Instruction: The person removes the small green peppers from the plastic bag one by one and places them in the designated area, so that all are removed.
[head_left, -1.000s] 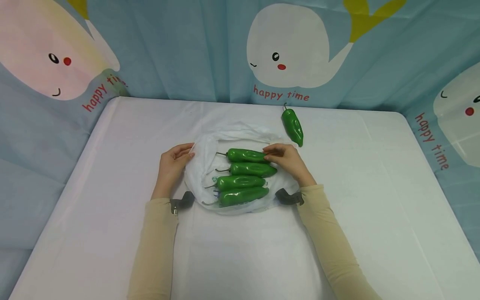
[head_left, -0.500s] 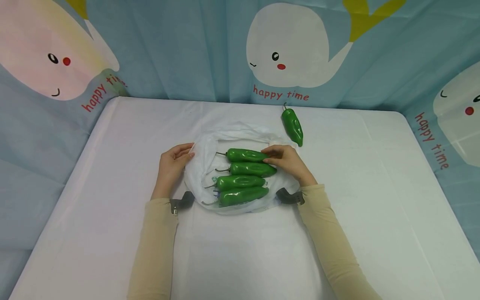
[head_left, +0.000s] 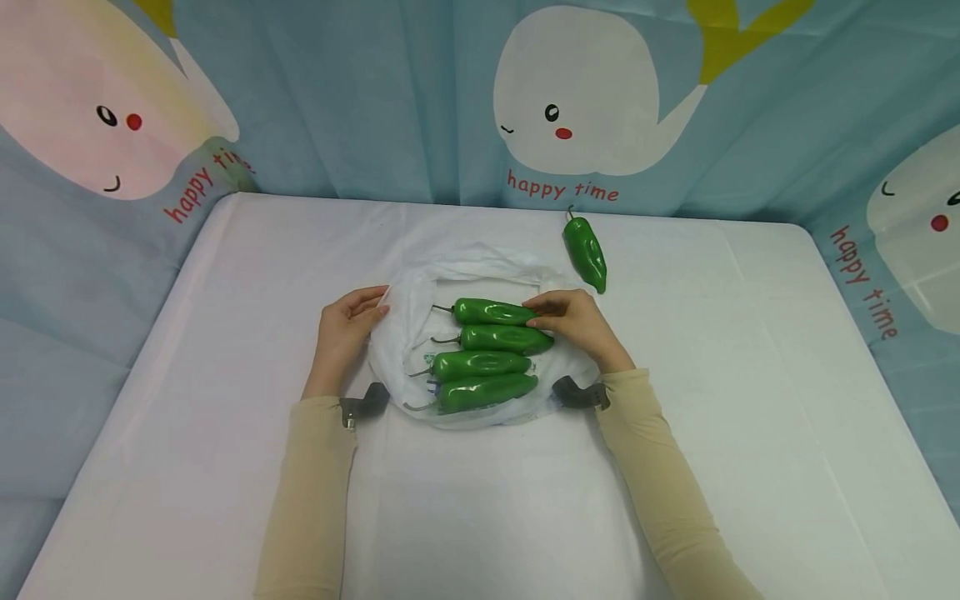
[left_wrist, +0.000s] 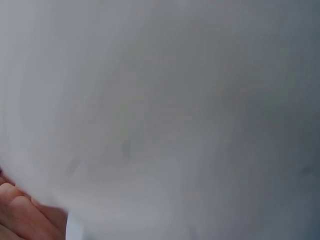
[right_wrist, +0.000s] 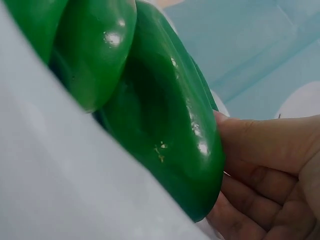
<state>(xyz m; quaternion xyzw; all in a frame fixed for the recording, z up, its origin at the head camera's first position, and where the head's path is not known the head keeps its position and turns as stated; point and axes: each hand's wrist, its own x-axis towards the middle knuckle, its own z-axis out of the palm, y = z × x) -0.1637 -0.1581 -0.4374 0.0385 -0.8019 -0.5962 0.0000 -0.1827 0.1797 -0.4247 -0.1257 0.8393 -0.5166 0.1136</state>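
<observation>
A white plastic bag [head_left: 393, 342] lies spread open in the middle of the table, with several green peppers [head_left: 483, 367] side by side in its mouth, stems to the left. My left hand [head_left: 341, 337] pinches the bag's left rim between thumb and fingers; in the left wrist view the bag's white film [left_wrist: 160, 100] hides nearly everything. At the bag's right side, my right hand [head_left: 581, 327] holds the tip of the farthest pepper [head_left: 487, 312]. Close up in the right wrist view, a glossy pepper [right_wrist: 160, 110] partly covers what the thumb and fingers [right_wrist: 265, 145] touch.
Beyond the right hand, a single green pepper [head_left: 585, 254] lies on the white table [head_left: 735, 375], just off the bag's far right rim. A blue curtain [head_left: 420, 100] with printed whales hangs along the table's back edge.
My right hand has shifted very slightly left along the farthest pepper in the first half second. The left hand, the bag and the other peppers look unmoved.
</observation>
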